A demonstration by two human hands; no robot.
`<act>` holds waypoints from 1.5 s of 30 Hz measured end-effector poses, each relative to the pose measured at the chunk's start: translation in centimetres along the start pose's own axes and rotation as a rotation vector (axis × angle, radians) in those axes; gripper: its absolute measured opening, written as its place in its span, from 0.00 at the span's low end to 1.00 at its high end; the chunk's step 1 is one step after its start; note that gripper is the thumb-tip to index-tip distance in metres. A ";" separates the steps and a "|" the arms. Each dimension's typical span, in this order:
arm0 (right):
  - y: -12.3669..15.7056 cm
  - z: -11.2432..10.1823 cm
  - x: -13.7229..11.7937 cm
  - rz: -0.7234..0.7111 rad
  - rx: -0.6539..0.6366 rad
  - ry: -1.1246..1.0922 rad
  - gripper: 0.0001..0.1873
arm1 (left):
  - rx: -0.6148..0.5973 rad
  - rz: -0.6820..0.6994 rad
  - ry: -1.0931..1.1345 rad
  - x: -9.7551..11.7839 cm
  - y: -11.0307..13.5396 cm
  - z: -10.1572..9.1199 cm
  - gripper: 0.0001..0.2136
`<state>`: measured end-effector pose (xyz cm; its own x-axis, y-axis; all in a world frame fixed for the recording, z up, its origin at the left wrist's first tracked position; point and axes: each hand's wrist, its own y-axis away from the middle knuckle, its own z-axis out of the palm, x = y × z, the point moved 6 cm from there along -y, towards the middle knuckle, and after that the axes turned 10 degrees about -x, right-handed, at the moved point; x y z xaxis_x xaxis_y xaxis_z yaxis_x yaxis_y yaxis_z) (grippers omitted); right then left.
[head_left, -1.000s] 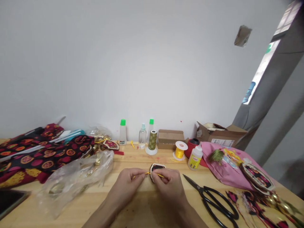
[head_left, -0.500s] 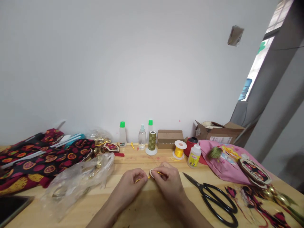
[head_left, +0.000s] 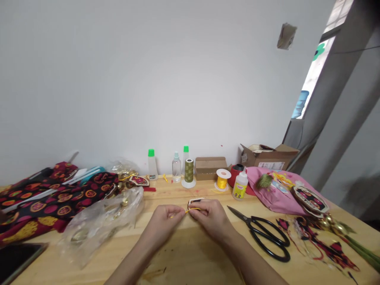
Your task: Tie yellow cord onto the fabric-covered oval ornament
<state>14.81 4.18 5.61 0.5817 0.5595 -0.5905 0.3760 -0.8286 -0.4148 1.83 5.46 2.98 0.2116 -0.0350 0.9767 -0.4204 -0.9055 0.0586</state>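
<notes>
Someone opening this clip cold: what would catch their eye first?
Probably the two hands meeting at the table's middle: the left hand and right hand pinch a thin yellow cord between them, with a small patterned ornament at the right fingers. Next, the big black scissors lying to the right, and the red patterned fabric heaped at the left.

A pale wooden table (head_left: 184,253) fills the bottom of the frame. At left lie patterned dark red fabric (head_left: 44,202) and a clear plastic bag (head_left: 97,223); along the back, centre, stand glue bottles (head_left: 152,164), thread spools (head_left: 189,172) and a cardboard box (head_left: 210,168). At lower right lie black scissors (head_left: 264,235) beside pink cloth (head_left: 282,192).
</notes>
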 end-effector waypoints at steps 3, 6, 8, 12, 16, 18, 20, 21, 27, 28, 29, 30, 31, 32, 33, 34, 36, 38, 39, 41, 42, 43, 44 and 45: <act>0.1 -0.2 -0.3 -0.052 -0.018 -0.075 0.10 | 0.004 0.098 -0.121 1.4 0.4 -0.1 0.11; 0.2 -0.3 -0.8 -0.085 -0.048 -0.108 0.12 | -0.006 0.190 -0.257 2.6 0.8 0.0 0.11; 0.3 -0.4 -1.2 -0.086 -0.074 -0.087 0.12 | 0.000 0.208 -0.284 2.8 1.0 -0.1 0.11; 0.4 -1.1 -1.9 -0.051 -0.063 -0.053 0.11 | 0.040 0.184 -0.232 2.7 1.0 -0.2 0.11; 0.4 -1.7 -2.5 -0.043 -0.037 -0.095 0.09 | 0.034 0.146 -0.049 2.3 0.9 0.1 0.11; 0.4 -1.9 -2.2 0.006 -0.014 -0.162 0.08 | 0.013 0.129 0.056 2.3 0.9 0.3 0.10; 0.4 -1.9 -1.5 0.113 0.001 -0.264 0.08 | -0.014 0.090 0.146 2.2 0.8 0.7 0.09; 0.4 -1.8 -1.1 0.176 0.004 -0.324 0.08 | -0.021 0.064 0.178 2.2 0.8 0.8 0.09; 0.6 -1.7 -1.1 0.282 -0.006 -0.682 0.09 | -0.026 0.018 0.242 2.3 1.0 1.1 0.13; 0.7 -1.7 -1.3 0.282 -0.022 -0.732 0.09 | -0.036 0.013 0.248 2.3 1.0 1.1 0.13; 0.7 -1.7 -1.4 0.289 -0.044 -0.771 0.10 | -0.048 0.003 0.255 2.1 1.0 1.1 0.13; 0.7 -1.6 -1.4 0.305 -0.071 -0.797 0.11 | -0.060 -0.008 0.264 2.0 1.0 1.2 0.13; 0.7 -1.5 -1.4 0.324 -0.094 -0.811 0.11 | -0.075 -0.019 0.273 1.9 1.0 1.2 0.13; 0.7 -1.3 -1.2 0.347 -0.110 -0.822 0.11 | -0.086 -0.027 0.281 1.7 1.0 1.3 0.13; 0.7 -1.1 -1.0 0.371 -0.121 -0.833 0.12 | -0.092 -0.032 0.287 1.7 0.9 1.3 0.12; 0.7 -0.9 -0.7 0.396 -0.127 -0.846 0.12 | -0.097 -0.035 0.290 1.6 0.9 1.3 0.12; 0.7 -0.4 -0.2 0.426 -0.130 -0.870 0.11 | -0.094 -0.040 0.288 1.4 0.8 1.3 0.11; 0.7 -0.1 0.1 0.425 -0.138 -0.895 0.11 | -0.088 -0.037 0.288 1.3 0.7 1.2 0.11; 0.7 0.0 0.2 0.416 -0.139 -0.907 0.10 | -0.095 -0.038 0.289 1.1 0.6 1.2 0.11; 0.6 0.1 0.3 0.390 -0.146 -0.912 0.10 | -0.111 -0.034 0.294 0.9 0.5 1.2 0.11; 0.6 0.0 0.2 0.375 -0.149 -0.902 0.10 | -0.119 -0.033 0.295 0.8 0.5 1.1 0.11; 0.6 -0.1 0.2 0.360 -0.151 -0.887 0.10 | -0.123 -0.033 0.293 0.8 0.5 1.1 0.11; 0.5 -0.2 0.1 0.340 -0.155 -0.870 0.11 | -0.123 -0.035 0.288 0.7 0.5 1.0 0.11; 0.5 -0.3 0.1 0.323 -0.161 -0.856 0.11 | -0.120 -0.037 0.279 0.7 0.5 1.0 0.11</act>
<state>15.24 3.82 5.56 -0.0308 0.0713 -0.9970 0.4213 -0.9036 -0.0776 2.62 4.56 3.51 -0.0150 0.1295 0.9915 -0.5213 -0.8472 0.1028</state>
